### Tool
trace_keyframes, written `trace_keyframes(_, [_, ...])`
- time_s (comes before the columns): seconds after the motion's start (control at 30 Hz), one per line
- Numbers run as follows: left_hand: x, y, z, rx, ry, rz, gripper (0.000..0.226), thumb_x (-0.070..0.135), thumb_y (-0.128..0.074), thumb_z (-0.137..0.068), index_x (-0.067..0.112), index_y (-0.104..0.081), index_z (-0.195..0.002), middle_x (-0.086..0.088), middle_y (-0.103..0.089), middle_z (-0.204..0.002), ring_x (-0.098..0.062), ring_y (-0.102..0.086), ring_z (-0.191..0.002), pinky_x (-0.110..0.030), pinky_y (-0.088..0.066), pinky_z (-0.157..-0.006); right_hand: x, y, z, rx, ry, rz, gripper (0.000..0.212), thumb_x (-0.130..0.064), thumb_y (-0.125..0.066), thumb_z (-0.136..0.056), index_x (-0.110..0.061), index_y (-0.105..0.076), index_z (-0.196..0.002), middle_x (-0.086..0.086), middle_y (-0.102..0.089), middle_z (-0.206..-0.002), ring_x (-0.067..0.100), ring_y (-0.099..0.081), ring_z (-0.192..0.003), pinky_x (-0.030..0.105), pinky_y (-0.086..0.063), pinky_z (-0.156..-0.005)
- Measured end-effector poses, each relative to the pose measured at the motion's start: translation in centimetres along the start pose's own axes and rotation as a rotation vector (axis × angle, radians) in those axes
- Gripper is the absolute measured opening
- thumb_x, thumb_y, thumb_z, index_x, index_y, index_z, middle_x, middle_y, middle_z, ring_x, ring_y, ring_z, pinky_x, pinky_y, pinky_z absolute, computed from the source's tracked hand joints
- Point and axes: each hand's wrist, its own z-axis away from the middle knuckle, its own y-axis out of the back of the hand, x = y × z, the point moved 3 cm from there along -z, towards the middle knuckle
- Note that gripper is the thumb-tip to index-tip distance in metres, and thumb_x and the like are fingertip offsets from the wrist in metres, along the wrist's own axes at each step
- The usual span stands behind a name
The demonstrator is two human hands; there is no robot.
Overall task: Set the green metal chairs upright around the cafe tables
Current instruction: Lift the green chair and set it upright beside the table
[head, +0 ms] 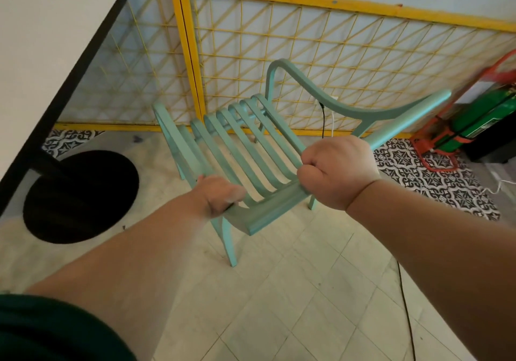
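Reaching forward and down, both bare arms are extending to the green metal chair [269,209]. The left hand [220,197] is curling round the left corner of its near rail. The right hand [336,172] is clenching the right end, so the hands are apart and the slats are lying just beyond the knuckles. The chair is standing legs-down between the white table [50,53] on the left and the green cylinder [480,120] far right. The yellow lattice fence [307,53] is running close behind. Bare tiled floor [279,304] is lying open on the near side.
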Motion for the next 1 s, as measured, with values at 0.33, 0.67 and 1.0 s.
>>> trace_keyframes(0.33, [-0.5,-0.5,-2.0,0.045,-0.187,-0.356,0.045,0.037,-0.034,-0.079,0.022,-0.075,-0.09,-0.001,-0.074,-0.113,-0.021,-0.058,-0.117,-0.04,-0.03,-0.105,0.5,-0.4,0.4,0.081,-0.089,-0.127,0.04,-0.059,-0.042,-0.074,-0.025,-0.063,-0.073,-0.011,-0.06,-0.073,0.017,-0.055,-0.077,0.035,-0.04,-0.077])
trace_keyframes(0.67, [-0.5,-0.4,-2.6,0.071,-0.281,-0.396,0.043,0.036,-0.029,-0.062,0.023,-0.069,-0.072,0.01,-0.067,-0.083,-0.016,-0.058,-0.102,-0.037,-0.024,-0.084,9.9,2.9,-2.5,0.159,-1.143,-0.537,0.093,-0.053,-0.055,-0.083,-0.009,-0.023,-0.159,0.013,-0.011,-0.169,0.032,-0.008,-0.155,0.055,-0.022,-0.122])
trace_keyframes(1.0, [-1.3,-0.8,-3.7,0.043,-0.254,-0.272,0.027,0.044,-0.033,-0.06,0.027,-0.053,-0.052,0.013,-0.053,-0.071,-0.012,-0.053,-0.089,-0.04,-0.033,-0.104,10.2,0.3,-3.0,0.009,-1.233,-0.412,0.064,-0.013,-0.053,-0.091,-0.012,-0.035,-0.153,0.022,0.017,-0.167,0.035,-0.055,-0.12,0.042,-0.057,-0.089])
